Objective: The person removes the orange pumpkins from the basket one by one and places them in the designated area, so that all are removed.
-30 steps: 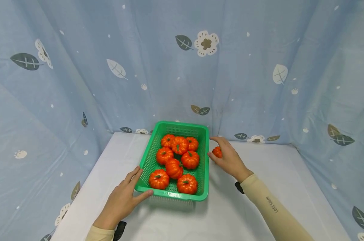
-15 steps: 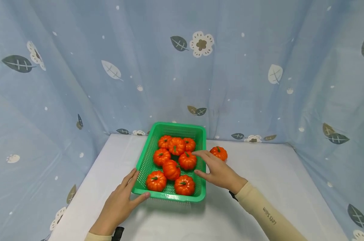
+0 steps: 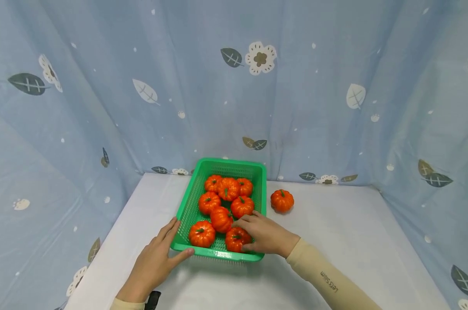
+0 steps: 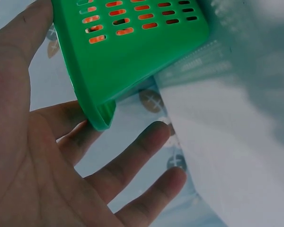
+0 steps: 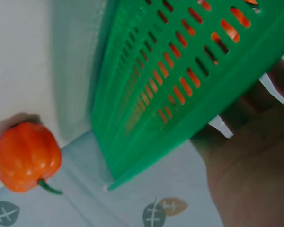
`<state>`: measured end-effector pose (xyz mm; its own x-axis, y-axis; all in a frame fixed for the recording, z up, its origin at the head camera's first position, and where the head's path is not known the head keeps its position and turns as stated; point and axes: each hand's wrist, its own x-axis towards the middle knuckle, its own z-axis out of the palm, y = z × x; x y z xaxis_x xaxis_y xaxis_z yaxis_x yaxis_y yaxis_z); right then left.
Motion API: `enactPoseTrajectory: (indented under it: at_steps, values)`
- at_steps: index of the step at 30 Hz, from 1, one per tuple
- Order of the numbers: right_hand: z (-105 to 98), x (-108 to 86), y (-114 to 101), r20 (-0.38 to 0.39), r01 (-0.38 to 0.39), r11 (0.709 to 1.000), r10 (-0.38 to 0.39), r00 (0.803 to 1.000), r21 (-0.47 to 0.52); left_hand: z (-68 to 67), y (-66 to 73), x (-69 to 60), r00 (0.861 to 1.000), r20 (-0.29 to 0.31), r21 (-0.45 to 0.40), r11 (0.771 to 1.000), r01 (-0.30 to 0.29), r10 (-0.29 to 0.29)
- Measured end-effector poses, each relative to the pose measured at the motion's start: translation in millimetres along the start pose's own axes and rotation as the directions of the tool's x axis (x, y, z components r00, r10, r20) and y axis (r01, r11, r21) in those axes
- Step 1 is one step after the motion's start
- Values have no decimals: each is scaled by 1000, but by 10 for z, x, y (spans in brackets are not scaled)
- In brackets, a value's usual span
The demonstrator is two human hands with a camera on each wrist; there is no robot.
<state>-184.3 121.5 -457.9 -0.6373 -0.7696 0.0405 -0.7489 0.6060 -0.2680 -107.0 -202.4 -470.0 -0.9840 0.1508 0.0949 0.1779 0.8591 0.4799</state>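
In the head view, a green perforated plastic basket (image 3: 262, 189) holds several small orange pumpkins with green stems. My left hand (image 3: 150, 262) is at its near left corner, fingers straight along the left rim and thumb against the front rim. Two of its fingers pass behind the rim in the left wrist view. My right hand (image 3: 266, 234) reaches over the right rim, fingers and thumb bent round the near right pumpkin (image 3: 237, 239). The rim hides those fingertips in the right wrist view. Another pumpkin (image 5: 27, 157) lies on the table outside the basket.
A white cloth covers the table (image 3: 334, 241). Behind it and along both sides hangs a blue curtain (image 3: 203, 86) with leaf and flower prints. The basket stands close to the back curtain, and the loose pumpkin is just right of it.
My right hand has moved from beside the loose pumpkin, left and toward me, over the rim onto the near right pumpkin. The left hand keeps its place at the corner.
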Motion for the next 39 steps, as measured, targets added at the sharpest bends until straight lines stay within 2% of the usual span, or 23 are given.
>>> enactPoseTrajectory:
  at_steps: [5,11,18,27,39]
  values:
    - [54,81,-67,93,-31,998,36,995,-49,-12,-11,-2,1000,-1,-5,1000,-2,2]
    - [111,145,-78,123,-55,995,65,990,-83,-19,-12,-1,1000,-9,-9,1000,-10,10]
    - [152,167,-88,110,-53,990,67,992,-132,-8,-24,4,1000,-11,-1,1000,-19,19]
    - [130,111,-115,75,-35,989,46,996,-143,20,-17,3,1000,-6,-12,1000,-11,10]
    - [-65,0,-187,-31,-50,999,50,998,-10,20,-33,2,1000,-7,-17,1000,-14,14]
